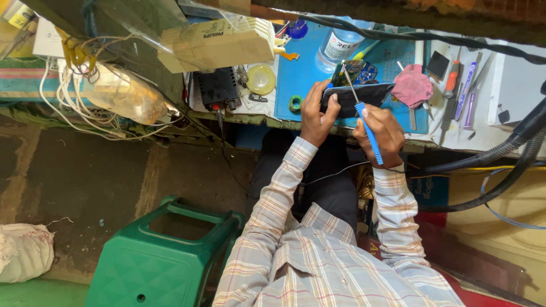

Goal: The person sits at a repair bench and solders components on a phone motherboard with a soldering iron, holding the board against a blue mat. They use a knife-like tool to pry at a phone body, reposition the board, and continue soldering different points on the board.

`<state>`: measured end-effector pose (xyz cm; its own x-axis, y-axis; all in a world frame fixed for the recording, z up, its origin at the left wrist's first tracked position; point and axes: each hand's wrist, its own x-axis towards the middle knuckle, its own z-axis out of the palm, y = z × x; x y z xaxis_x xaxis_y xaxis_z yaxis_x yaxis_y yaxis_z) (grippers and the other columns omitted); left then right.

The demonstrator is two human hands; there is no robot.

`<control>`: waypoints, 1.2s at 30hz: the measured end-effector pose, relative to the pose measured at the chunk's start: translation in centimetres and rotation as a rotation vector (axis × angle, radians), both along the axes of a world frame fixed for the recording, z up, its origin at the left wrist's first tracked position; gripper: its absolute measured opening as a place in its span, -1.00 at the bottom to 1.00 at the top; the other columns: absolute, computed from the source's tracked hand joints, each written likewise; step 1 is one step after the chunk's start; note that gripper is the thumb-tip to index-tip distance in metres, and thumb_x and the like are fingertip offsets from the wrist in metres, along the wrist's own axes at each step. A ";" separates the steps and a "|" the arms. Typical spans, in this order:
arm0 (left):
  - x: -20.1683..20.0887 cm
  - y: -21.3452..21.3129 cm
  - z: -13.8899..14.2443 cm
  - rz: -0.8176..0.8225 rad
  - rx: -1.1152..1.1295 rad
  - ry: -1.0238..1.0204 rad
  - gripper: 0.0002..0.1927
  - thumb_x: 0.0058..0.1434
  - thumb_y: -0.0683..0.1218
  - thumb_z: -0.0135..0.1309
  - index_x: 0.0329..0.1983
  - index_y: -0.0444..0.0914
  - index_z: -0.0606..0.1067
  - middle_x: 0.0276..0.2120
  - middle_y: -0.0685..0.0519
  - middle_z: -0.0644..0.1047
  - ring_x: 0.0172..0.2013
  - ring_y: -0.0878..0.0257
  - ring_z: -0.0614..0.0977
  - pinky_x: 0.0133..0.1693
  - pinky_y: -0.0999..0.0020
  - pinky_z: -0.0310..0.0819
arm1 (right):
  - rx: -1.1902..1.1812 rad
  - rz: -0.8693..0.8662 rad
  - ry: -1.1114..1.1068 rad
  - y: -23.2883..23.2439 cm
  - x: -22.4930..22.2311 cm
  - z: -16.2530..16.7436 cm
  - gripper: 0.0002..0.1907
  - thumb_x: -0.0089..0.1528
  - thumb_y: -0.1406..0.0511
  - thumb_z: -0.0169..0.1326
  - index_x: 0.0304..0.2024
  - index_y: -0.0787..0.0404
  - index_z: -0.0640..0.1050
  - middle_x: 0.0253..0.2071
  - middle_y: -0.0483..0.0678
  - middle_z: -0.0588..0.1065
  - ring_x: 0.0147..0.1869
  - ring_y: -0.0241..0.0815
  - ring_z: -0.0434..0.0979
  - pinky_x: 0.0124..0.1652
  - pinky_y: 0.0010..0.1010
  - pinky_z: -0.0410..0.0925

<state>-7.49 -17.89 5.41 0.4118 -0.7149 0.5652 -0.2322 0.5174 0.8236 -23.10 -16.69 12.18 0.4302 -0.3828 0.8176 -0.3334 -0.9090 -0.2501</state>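
Note:
My left hand [316, 114] grips the left end of a dark, opened mobile phone [357, 94], held level above the front edge of a blue work mat [301, 74]. A green circuit board [348, 71] shows above the phone. My right hand [382, 132] holds a blue-handled screwdriver [367, 126] like a pen. Its thin metal shaft slants up and left, with the tip over the phone's upper middle.
On the bench lie a pink cloth [412, 86], a plastic bottle [339, 44], a roll of tape [295, 103], a black power adapter [216, 88] and several screwdrivers [462, 85]. Thick black cables [500, 149] run at right. A green plastic stool [165, 256] stands lower left.

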 end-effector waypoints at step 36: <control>0.0 0.1 0.2 -0.024 0.014 0.015 -0.69 0.34 -0.23 0.01 0.14 -0.38 0.41 -0.12 -0.16 0.52 -0.14 -0.04 0.62 -0.07 0.20 0.51 | 0.113 0.094 -0.096 -2.3 -0.5 -3.1 -0.78 0.39 0.48 0.13 0.06 0.36 0.44 -0.12 0.16 0.48 0.03 0.19 0.63 0.14 0.05 0.54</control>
